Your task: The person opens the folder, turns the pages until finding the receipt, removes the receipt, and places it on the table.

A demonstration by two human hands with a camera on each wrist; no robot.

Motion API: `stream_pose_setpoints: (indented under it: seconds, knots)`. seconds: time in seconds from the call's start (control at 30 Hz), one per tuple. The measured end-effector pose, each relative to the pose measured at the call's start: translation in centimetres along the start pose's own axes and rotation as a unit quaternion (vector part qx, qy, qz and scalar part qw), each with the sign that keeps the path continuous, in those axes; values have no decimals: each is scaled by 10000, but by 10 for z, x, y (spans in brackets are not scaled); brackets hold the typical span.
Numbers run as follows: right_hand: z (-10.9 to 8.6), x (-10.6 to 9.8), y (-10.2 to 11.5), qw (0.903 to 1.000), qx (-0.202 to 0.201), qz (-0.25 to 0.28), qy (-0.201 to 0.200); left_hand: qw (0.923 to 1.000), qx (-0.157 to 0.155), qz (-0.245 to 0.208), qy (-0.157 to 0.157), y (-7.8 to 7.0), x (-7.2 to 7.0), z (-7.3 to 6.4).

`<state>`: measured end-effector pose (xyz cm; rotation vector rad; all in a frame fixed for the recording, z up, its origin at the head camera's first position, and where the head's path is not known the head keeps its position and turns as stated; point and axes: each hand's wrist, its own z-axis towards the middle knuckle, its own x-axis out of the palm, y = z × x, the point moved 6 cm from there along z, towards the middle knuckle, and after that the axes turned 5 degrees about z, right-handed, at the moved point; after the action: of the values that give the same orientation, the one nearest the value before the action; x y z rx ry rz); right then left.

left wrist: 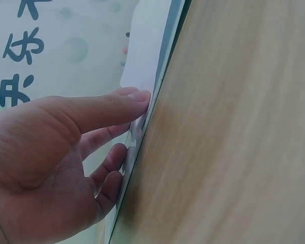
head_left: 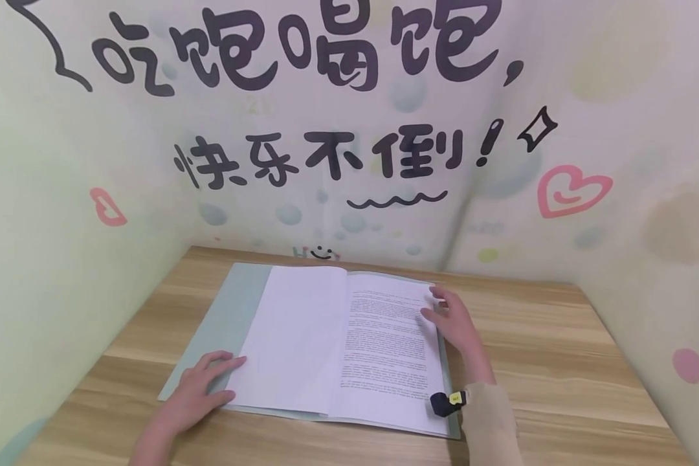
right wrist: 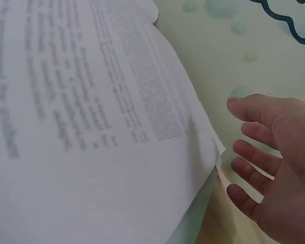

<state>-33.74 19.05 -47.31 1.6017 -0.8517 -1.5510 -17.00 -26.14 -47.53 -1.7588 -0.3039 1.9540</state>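
Observation:
A document folder with a pale blue-green cover point(head_left: 233, 310) lies open on the table. Its left page point(head_left: 294, 336) is blank white, while the right page point(head_left: 387, 353) bears dense lines of print. My left hand point(head_left: 195, 391) rests with spread, slightly bent fingers at the lower left of the blank page; in the left wrist view its thumb and fingertips touch the paper near the folder's edge. By the upper right edge of the printed page is my right hand point(head_left: 457, 323), its fingers parted. In the right wrist view those fingers hold nothing and stand just off the page corner.
The wood-grain table point(head_left: 536, 362) extends to both sides of the folder. Behind it rises a wall point(head_left: 303, 220) with dark lettering and coloured dots, and further walls close in left and right. A small black camera point(head_left: 443, 404) sits at the right sleeve, over the page's lower edge.

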Motion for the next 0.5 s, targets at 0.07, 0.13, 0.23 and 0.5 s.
stream_pose_setpoints:
  seconds: [0.07,0.13,0.23,0.5]
  knots:
    - [-1,0,-9,9995,304,-39,-12,10000,-3,-11,-9,0,0,1]
    - [0,-1,-17,9991,422,-96,-24,10000,-27,-32,17,0,0,1]
    - [0,-2,-23,9990,431,-129,35,9999,-74,-58,59,0,0,2]
    - [-1,-4,-30,9981,422,-15,448,9999,-141,-6,83,0,-1,1]
